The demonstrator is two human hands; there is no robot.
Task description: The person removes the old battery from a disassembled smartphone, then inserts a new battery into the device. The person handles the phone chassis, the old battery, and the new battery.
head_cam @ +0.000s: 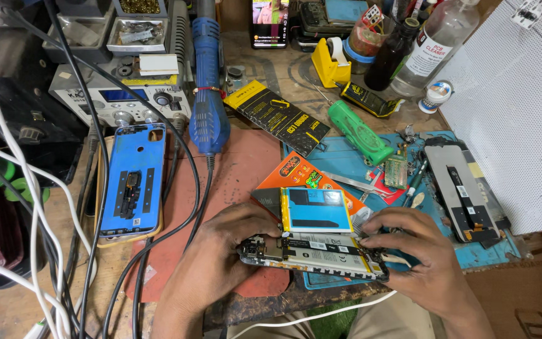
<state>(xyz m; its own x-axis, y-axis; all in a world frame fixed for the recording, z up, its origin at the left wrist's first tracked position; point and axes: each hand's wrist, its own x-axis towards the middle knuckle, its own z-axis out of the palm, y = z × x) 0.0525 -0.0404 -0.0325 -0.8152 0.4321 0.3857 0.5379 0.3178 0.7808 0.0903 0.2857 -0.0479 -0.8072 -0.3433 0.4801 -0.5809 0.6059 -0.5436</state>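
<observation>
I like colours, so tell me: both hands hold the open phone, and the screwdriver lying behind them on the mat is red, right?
Not quite. Both the left hand and right hand hold the open phone, but the head view shows the screwdriver is green.

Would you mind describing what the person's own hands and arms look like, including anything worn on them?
Both hands are bare: the left hand and the right hand show no gloves, and no rings are visible. The forearms are uncovered as far as the picture's lower edge, with no sleeve, watch or wrist strap in view. Fingernails look short and unpainted. Light khaki trousers show below, between the arms.
</observation>
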